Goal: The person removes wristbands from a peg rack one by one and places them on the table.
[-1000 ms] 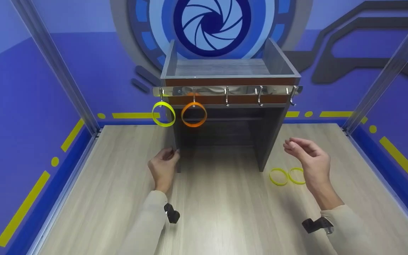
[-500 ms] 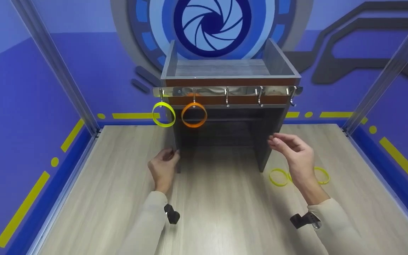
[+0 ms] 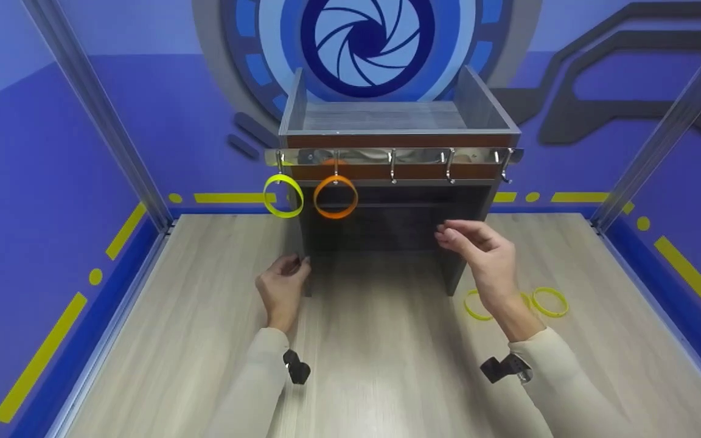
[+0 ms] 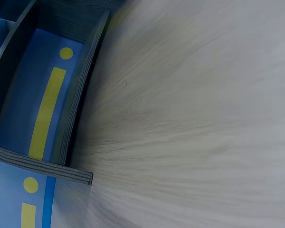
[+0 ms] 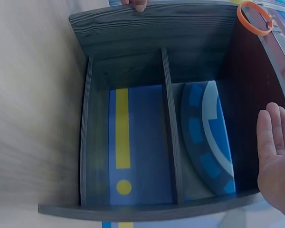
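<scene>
My left hand (image 3: 282, 289) grips the front edge of the grey wooden shelf unit's left side panel (image 3: 306, 243); its fingertips (image 5: 140, 7) show over that panel in the right wrist view. In front of the unit's right side is my right hand (image 3: 487, 258), raised, thumb near the fingertips in the head view. The right wrist view shows its fingers fairly straight, with nothing visible held. A yellow wristband (image 3: 283, 215) and an orange wristband (image 3: 336, 215) hang from the two leftmost hooks of a metal hook rail (image 3: 420, 156) across the unit's front.
On the table (image 3: 362, 365), to the right of the unit, lie three yellow wristbands, the rightmost wristband (image 3: 550, 315) in full view. My right wrist partly covers the other two. Blue walls with metal corner posts (image 3: 667, 121) surround the table.
My right hand has moved left and slightly up, from above the wristbands on the table to in front of the unit's right side. The left hand has stayed at the panel.
</scene>
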Tool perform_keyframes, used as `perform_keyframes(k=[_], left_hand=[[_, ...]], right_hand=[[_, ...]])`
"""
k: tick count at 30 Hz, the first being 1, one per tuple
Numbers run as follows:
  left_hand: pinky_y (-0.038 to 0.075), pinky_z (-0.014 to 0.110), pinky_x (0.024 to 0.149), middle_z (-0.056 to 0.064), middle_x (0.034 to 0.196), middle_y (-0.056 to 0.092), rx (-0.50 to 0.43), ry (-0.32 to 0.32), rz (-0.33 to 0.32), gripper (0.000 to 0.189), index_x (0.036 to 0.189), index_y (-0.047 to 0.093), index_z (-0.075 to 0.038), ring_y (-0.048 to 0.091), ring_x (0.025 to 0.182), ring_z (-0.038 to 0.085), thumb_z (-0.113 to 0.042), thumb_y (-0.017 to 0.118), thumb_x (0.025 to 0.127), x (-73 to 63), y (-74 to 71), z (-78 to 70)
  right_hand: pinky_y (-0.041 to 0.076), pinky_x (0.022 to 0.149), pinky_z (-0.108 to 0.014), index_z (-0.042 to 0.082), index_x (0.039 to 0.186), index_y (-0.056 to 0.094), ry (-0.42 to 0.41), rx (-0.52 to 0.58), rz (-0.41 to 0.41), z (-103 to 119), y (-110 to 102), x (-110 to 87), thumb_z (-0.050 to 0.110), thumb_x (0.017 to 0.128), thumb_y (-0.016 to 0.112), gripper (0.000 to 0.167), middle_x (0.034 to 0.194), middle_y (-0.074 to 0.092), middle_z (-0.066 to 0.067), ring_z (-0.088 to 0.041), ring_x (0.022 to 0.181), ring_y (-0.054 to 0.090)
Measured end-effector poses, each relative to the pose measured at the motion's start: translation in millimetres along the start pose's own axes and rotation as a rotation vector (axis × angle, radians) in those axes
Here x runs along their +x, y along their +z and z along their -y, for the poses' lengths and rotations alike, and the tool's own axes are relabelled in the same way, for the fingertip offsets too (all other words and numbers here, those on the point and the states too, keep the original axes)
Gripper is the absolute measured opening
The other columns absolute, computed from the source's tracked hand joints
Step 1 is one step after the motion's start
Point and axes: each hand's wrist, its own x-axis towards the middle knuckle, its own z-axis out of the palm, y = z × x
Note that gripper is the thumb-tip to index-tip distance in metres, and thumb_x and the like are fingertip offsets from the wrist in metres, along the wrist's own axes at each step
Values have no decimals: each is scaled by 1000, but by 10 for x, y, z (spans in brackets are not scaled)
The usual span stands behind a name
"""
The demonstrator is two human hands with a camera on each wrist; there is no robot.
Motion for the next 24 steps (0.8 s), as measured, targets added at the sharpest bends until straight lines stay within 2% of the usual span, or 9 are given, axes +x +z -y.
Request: perform_keyframes(k=[7,18,21,24], left_hand=[[56,16,70,9,88,79,8,23,-9,12,93,80,0,77,79,24,-1,87,83,10,5,22],[57,17,70,8,89,80,23,1,-14,12,93,80,-1,78,81,23,-1,88,83,16,15,8],[57,17,70,9,88,80,21,-6,-18,12,92,80,0,78,80,25,-1,88,82,16,22,8],[57,17,69,9,87,80,15,-21,-19,11,91,80,0,78,80,25,0,87,82,21,27,8]], right_hand=[[60,91,-45,-15,113,70,10,51,24,-26,160,20,-8,96,72,18,108,77,-23,-31,96,78],[60,90,-45,-14,114,70,-3,78,79,-74,423,98,-7,96,73,19,110,75,-28,-31,97,78],[60,90,-46,-12,114,72,4,63,87,-88,484,117,-4,97,74,19,111,74,-30,-34,99,77],[60,91,-47,-10,115,73,17,54,92,-103,539,133,-1,97,76,20,112,75,-28,-44,102,74]])
